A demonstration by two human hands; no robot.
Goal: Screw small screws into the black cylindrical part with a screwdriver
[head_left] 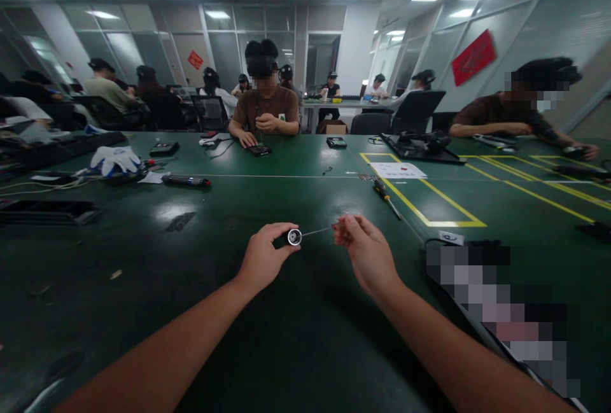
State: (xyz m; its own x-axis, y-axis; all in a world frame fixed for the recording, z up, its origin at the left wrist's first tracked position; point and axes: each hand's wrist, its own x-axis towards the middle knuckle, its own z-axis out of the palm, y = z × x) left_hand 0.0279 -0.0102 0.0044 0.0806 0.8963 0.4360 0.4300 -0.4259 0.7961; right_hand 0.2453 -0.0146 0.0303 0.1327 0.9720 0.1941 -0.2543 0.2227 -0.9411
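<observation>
Between the fingers and thumb of my left hand [264, 259] is a short black cylinder [294, 237], its round silver-rimmed end turned toward me. Small dark details show inside that rim, too small to make out. My right hand [370, 254] is closed in a pinch on a thin metal rod [316, 231]. The rod points left, and its tip reaches the rim of the cylinder; whether it goes inside I cannot tell. Its other end is hidden in my right fingers. Both hands are held above the green table [214, 330].
A yellow-black screwdriver [387, 198] lies beyond my right hand, near a white paper sheet [398, 170]. A dark pen-shaped tool [186, 181] and white gloves [114, 161] lie at left. A pixelated screen-like object [501, 311] stands at right. A person [265, 104] works opposite.
</observation>
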